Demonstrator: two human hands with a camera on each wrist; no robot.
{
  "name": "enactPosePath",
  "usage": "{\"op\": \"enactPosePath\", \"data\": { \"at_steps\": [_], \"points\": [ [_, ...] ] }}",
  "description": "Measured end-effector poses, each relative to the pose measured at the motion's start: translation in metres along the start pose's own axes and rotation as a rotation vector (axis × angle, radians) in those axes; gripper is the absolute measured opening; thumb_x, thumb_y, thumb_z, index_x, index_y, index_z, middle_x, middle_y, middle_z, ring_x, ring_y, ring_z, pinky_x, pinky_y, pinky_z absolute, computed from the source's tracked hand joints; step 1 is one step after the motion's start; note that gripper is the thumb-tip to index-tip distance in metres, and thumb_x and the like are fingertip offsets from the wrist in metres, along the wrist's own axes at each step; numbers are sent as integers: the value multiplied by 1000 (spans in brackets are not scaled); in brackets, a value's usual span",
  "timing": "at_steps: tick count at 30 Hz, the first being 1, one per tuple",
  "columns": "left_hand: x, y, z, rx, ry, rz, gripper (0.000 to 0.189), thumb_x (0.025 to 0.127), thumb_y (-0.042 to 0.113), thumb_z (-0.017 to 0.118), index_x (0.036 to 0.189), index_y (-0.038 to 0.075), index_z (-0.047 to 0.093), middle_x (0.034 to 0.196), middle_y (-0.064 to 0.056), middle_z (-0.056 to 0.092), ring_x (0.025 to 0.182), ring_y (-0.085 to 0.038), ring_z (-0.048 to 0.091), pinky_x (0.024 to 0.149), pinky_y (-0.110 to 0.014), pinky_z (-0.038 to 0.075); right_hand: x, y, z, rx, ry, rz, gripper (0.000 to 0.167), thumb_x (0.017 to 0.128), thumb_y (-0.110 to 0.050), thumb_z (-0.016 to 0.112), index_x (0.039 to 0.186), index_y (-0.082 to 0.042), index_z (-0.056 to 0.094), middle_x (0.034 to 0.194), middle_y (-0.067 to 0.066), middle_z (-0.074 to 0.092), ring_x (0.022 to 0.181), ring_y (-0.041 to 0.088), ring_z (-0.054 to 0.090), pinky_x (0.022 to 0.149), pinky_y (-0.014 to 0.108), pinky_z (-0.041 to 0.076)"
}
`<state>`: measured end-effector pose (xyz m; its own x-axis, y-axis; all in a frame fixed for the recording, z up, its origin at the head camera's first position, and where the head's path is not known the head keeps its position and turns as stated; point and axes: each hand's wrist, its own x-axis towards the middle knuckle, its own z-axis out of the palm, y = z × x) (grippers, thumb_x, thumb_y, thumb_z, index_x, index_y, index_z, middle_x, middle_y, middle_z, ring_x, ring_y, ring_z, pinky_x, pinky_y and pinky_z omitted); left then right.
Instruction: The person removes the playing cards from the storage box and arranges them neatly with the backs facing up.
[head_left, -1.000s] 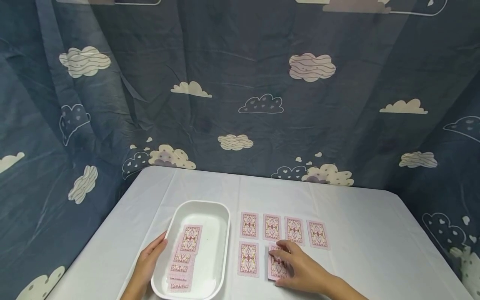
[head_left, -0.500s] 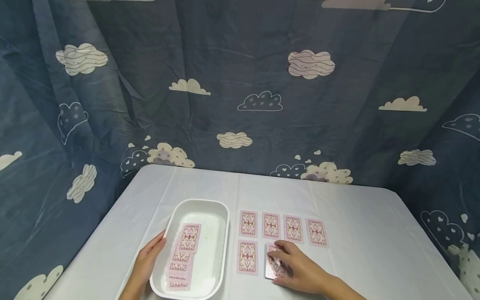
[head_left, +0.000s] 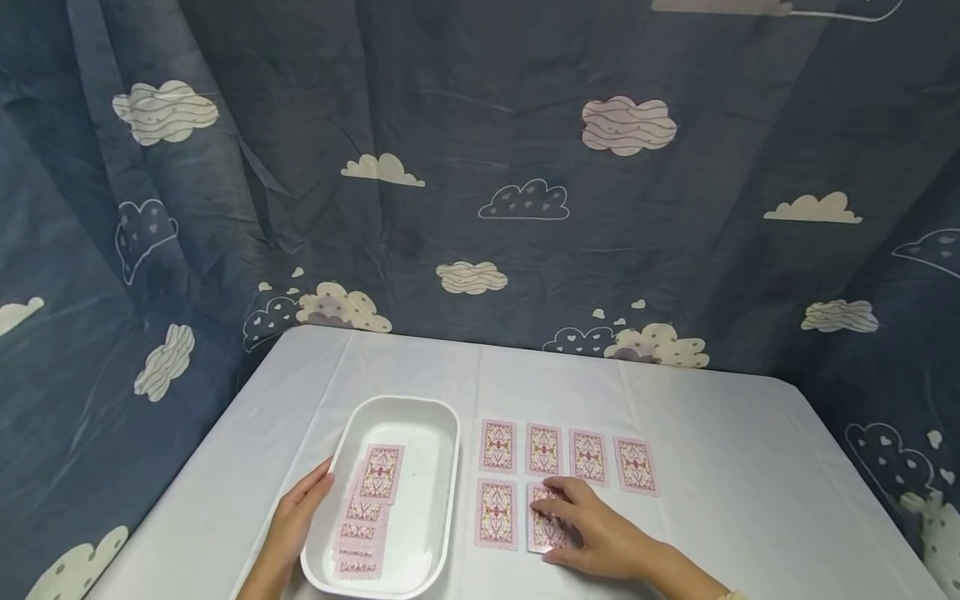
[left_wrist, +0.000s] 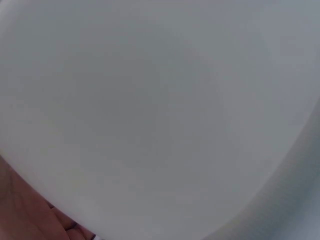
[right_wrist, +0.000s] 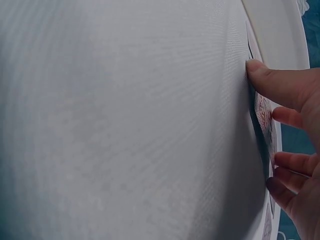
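My left hand (head_left: 294, 517) holds the left side of a white rectangular tray (head_left: 454, 467), with fingertips at its rim. In the left wrist view the tray's smooth white surface (left_wrist: 150, 110) nearly fills the picture. Overlapping playing cards (head_left: 381, 473) lie face down inside the tray. My right hand (head_left: 596, 533) holds a pink-patterned playing card (head_left: 542, 518) by its edges, thumb on the near side and fingers on the far side. The right wrist view shows the card (right_wrist: 265, 117) slightly bowed, close over the tablecloth. Part of it is hidden under the hand.
Four-sided pink-backed cards form a row behind the right hand, from a left card (head_left: 498, 447) to a right card (head_left: 637, 467). Another card (head_left: 496, 514) lies just left of the held one. A white cloth covers the table (head_left: 750, 467); a dark cloud-print curtain (head_left: 420, 242) hangs behind.
The held card has shifted slightly left, towards the neighbouring card, with my right hand. My left hand stays on the tray, and the other cards keep their places.
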<state>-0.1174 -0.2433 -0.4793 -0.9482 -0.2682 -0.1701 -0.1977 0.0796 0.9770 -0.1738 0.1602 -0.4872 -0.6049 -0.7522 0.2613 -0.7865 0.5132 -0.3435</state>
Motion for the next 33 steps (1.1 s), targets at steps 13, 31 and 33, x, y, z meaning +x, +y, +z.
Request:
{"op": "enactPosePath", "data": {
  "at_steps": [13,31,33],
  "points": [
    [-1,4,0,-1,-4,12,59,93,39,51,138,4,39,144,-8,33,135,-26,22,109,-43,17,0,3,0,5,-14,4,56,80,-50,65,123,-14,58,130,13,42,118,25,40,90,46,43],
    [0,1,1,-4,9,18,53,95,33,50,137,2,40,142,-10,35,133,-28,25,107,-44,21,-2,4,3,15,4,-18,53,80,-49,65,121,-16,60,132,7,44,116,22,40,88,47,45],
    [0,0,1,-2,10,19,53,95,33,50,137,1,40,142,-10,35,133,-28,26,107,-44,21,-1,4,3,15,15,-26,52,79,-48,66,121,-16,60,131,7,45,116,21,40,88,46,45]
  ]
}}
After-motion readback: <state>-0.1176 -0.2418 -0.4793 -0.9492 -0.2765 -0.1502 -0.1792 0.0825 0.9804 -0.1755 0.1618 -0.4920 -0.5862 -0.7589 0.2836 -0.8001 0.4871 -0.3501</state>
